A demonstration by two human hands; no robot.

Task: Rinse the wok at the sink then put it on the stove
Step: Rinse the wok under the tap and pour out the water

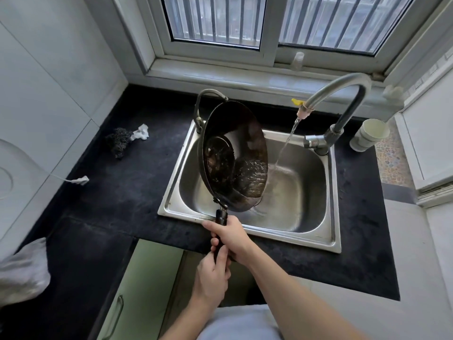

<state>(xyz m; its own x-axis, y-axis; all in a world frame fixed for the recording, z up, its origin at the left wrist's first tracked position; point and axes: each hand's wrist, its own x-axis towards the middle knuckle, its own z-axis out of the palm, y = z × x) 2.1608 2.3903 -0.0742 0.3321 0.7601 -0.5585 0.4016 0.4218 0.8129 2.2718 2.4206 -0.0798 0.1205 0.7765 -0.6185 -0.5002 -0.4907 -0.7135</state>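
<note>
Both hands [221, 251] grip the tilted wok [235, 155] handle [220, 219] tightly

Dark round metal wok [235, 155] w/ black handle, tipped steeply on edge over steel sink [304, 217], wet inside.

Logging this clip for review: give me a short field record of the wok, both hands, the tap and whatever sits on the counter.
wok: tilted steeply over the sink, dirty water pooled inside
right hand: grips the wok handle nearer the pan
left hand: grips the handle end
faucet: running, stream falls past the wok's rim
steel wool: on the counter, left of the sink
white cup: right of the faucet
stove: not in view
</note>
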